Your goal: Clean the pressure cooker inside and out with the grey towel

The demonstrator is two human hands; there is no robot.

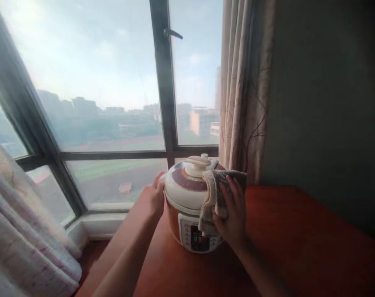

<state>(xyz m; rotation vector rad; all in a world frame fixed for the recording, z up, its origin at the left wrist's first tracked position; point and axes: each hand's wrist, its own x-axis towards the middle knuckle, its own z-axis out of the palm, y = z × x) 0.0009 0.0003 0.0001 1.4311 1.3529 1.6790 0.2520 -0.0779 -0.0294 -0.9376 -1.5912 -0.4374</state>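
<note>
An electric pressure cooker [187, 196] with a cream and brown lid stands upright on a reddish-brown table. Its control panel [200, 239] faces me, and a knob [197, 165] tops the lid. At the cooker's left side, my left hand [158, 196] is closed around the side handle, which it mostly hides. My right hand [233, 206] grips a grey-beige cloth [210, 198] and presses it against the lid's right side. The cloth drapes over the rim and covers the panel's upper right corner.
The wooden table [286, 231] stretches away to the right. Behind it are a large window with a dark frame [162, 74] and a patterned curtain [237, 90]. Another curtain [26, 239] hangs at the left. A dark wall [323, 103] borders the table's right side.
</note>
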